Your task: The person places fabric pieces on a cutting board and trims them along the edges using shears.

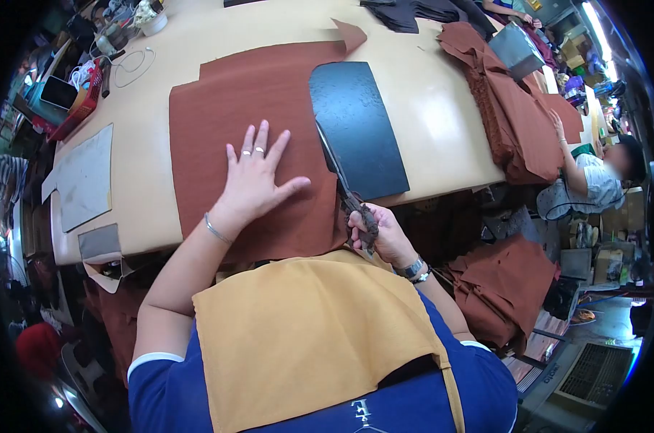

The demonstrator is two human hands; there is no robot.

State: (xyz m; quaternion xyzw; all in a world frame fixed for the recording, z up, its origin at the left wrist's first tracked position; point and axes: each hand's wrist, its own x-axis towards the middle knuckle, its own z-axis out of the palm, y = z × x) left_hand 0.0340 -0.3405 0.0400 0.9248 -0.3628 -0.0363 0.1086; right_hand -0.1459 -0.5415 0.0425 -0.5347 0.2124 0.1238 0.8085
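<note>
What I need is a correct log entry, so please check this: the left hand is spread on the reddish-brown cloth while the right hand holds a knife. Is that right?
Not quite: the head view shows the right hand holding scissors, not a knife. The left hand is spread on the reddish-brown cloth, as you say.

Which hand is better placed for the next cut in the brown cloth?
Likely the right hand: it grips the scissors, their blades at the edge of the cloth. The left hand lies spread on it, apparently steadying it.
</note>
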